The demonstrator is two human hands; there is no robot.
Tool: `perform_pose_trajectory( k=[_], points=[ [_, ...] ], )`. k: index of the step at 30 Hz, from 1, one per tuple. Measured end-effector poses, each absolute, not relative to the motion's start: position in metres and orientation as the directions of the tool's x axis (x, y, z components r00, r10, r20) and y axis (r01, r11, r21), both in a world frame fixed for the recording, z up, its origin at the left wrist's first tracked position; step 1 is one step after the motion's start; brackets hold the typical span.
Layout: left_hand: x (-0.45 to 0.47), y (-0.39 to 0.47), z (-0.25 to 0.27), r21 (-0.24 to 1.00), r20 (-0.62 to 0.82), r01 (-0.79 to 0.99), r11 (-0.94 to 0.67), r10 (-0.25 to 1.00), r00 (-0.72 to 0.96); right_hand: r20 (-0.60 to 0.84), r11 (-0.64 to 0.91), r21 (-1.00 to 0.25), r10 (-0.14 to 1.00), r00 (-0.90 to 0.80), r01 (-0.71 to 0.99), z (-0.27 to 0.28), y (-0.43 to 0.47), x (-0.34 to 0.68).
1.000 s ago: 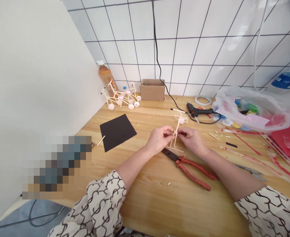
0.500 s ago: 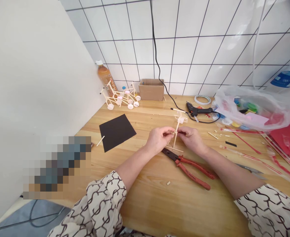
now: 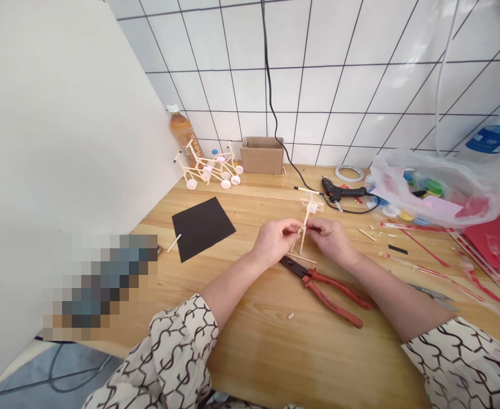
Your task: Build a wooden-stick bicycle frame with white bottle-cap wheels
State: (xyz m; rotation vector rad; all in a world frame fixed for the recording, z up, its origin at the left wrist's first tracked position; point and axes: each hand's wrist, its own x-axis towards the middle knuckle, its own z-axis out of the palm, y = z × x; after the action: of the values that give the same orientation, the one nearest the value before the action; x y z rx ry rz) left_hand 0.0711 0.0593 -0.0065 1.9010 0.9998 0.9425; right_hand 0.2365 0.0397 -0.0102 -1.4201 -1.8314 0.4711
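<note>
Pale wooden stick frame (image 3: 307, 215): straight between the left hand (image 3: 275, 238) and the right hand (image 3: 333, 241), over the worktop (image 3: 250, 352); part of it rises past the fingers, away from the person.
Long axis: from near the person up and outward, the top tilted a little to the right; it passes through the gap between the hands rather than along either one.
Top end: a black-tipped stick (image 3: 308, 191) lies across it, with a white disc (image 3: 313, 209) just below.
Bottom end: two legs spread toward a cross stick (image 3: 303, 258); whether that rests on the worktop is hard to tell.
Left fingers: thumb and forefinger closed narrowly on the joint partway up, from its left side.
Right fingers: bunched in a tight pinch at the same joint, from the right; the exact contact is partly hidden.
Nearer hand: neither by any clear margin; both meet the frame at about one height.
Forearms: the left forearm (image 3: 228, 278) slants up and rightward, the right forearm (image 3: 392, 298) up and leftward, wrists low, backs of the hands showing.
Red-handled pliers (image 3: 304, 276): just on the person's side of the cross stick, nose toward it, handles reaching toward the right forearm.
Glue gun (image 3: 337, 190): beyond the right hand, untouched.
</note>
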Motion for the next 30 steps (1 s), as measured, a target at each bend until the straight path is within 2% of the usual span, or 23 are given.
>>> perform_pose_trajectory(
  k=[13, 30],
  points=[
    [0.0702, 0.056, -0.0019, 0.884, 0.171, 0.333, -0.329, 0.889, 0.425, 0.327, 0.299, -0.702, 0.941, -0.08, 0.646, -0.0121, 0.037, 0.2378],
    [0.0709, 0.0598, -0.0072, 0.859, 0.233, 0.328, -0.392, 0.871, 0.433, 0.31, 0.313, -0.705, 0.943, -0.12, 0.637, -0.0078, 0.0359, 0.2351]
  ],
)
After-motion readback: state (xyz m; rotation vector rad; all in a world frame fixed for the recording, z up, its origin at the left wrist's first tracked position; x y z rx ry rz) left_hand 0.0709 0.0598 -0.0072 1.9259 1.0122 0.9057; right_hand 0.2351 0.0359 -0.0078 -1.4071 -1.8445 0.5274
